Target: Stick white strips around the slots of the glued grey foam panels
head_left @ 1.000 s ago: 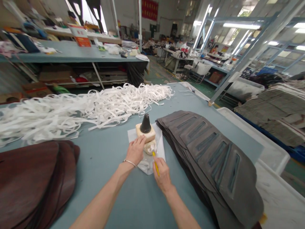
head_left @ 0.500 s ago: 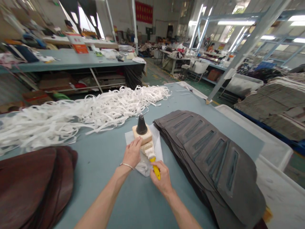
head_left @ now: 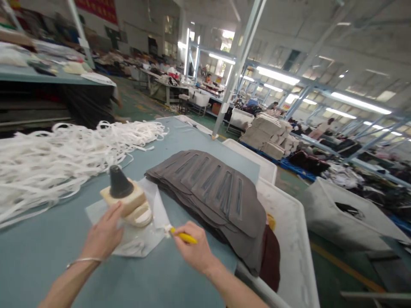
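The right hand [head_left: 194,248] has drawn away from the pale container [head_left: 135,203], out to its right; the yellow brush [head_left: 184,236] in its fingers, bristles in the white-smeared opening a second ago, now reaches toward the right edge of the white sheet [head_left: 158,209], apart from the container; the worker's view has swung right, so the dark brown stack has slipped from sight; more of the white bin [head_left: 287,214] shows; a distant person [head_left: 321,128] has come into view.
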Action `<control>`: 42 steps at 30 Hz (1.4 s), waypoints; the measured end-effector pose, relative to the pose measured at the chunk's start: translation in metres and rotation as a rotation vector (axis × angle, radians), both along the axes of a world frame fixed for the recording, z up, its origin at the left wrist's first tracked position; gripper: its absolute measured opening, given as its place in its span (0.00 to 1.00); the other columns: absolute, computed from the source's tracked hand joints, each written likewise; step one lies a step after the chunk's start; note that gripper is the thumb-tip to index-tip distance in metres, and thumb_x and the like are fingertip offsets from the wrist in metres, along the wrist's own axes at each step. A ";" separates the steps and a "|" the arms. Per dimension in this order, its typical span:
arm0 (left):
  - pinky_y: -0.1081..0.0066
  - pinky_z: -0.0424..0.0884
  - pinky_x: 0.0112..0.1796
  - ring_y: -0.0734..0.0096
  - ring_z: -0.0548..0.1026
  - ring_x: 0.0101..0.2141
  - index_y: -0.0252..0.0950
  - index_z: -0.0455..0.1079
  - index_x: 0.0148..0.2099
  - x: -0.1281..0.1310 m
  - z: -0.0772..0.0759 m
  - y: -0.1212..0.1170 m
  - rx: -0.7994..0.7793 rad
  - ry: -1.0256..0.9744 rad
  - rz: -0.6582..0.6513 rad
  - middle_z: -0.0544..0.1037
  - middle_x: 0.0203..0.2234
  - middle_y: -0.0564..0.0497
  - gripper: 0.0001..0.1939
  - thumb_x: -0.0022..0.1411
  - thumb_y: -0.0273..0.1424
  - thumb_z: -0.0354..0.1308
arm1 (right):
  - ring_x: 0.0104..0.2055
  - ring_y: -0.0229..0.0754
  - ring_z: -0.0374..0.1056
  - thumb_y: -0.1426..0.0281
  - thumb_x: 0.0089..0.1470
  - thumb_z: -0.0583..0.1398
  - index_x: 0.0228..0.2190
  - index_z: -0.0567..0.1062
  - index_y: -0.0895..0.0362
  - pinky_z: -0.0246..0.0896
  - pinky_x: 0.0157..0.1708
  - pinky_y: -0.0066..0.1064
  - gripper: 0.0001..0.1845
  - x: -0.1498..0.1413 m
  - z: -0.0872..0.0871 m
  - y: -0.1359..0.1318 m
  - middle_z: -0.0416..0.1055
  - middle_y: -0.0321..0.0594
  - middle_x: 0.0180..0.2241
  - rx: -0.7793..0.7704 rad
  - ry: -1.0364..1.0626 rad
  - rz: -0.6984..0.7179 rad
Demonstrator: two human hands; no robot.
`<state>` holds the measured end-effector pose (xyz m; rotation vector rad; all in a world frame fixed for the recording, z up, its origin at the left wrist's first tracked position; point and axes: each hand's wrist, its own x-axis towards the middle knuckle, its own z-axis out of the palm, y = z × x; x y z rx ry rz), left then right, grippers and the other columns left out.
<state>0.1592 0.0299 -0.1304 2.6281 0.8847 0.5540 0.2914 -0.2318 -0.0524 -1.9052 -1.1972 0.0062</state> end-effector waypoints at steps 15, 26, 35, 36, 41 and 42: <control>0.57 0.69 0.43 0.58 0.70 0.46 0.42 0.67 0.53 0.189 0.075 -0.363 -0.129 -0.203 -0.374 0.72 0.46 0.43 0.19 0.60 0.26 0.53 | 0.21 0.37 0.58 0.58 0.50 0.60 0.33 0.74 0.57 0.53 0.22 0.28 0.15 0.240 0.054 -0.206 0.63 0.31 0.19 0.135 0.258 -0.549; 0.49 0.60 0.54 0.54 0.62 0.58 0.46 0.68 0.54 0.203 0.029 -0.376 0.128 0.033 -0.334 0.67 0.57 0.44 0.18 0.61 0.29 0.56 | 0.29 0.38 0.65 0.64 0.51 0.60 0.30 0.76 0.55 0.60 0.31 0.29 0.08 0.245 0.051 -0.189 0.71 0.35 0.28 -0.026 0.444 0.036; 0.51 0.57 0.58 0.58 0.56 0.62 0.45 0.65 0.58 0.202 0.018 -0.390 0.158 0.009 -0.281 0.62 0.61 0.42 0.22 0.62 0.27 0.53 | 0.24 0.36 0.61 0.63 0.46 0.62 0.27 0.77 0.56 0.56 0.25 0.27 0.09 0.331 0.048 -0.177 0.69 0.33 0.22 -0.005 0.398 -0.059; 0.50 0.56 0.58 0.57 0.55 0.62 0.44 0.64 0.58 0.201 0.018 -0.390 0.160 0.009 -0.280 0.61 0.61 0.42 0.22 0.62 0.27 0.54 | 0.23 0.36 0.59 0.62 0.46 0.61 0.27 0.76 0.57 0.54 0.24 0.27 0.10 0.353 0.050 -0.174 0.68 0.33 0.20 0.022 0.382 -0.128; 0.49 0.56 0.59 0.55 0.55 0.63 0.43 0.66 0.57 0.200 0.019 -0.389 0.169 -0.006 -0.286 0.60 0.62 0.41 0.22 0.60 0.26 0.55 | 0.22 0.35 0.56 0.60 0.46 0.60 0.28 0.75 0.58 0.52 0.23 0.28 0.14 0.402 0.060 -0.166 0.66 0.35 0.21 0.101 0.331 -0.275; 0.49 0.56 0.59 0.54 0.55 0.62 0.42 0.66 0.57 0.200 0.020 -0.388 0.170 -0.008 -0.287 0.61 0.61 0.41 0.22 0.60 0.26 0.55 | 0.22 0.35 0.56 0.60 0.46 0.60 0.29 0.76 0.58 0.52 0.24 0.28 0.14 0.394 0.061 -0.165 0.67 0.35 0.21 0.091 0.337 -0.242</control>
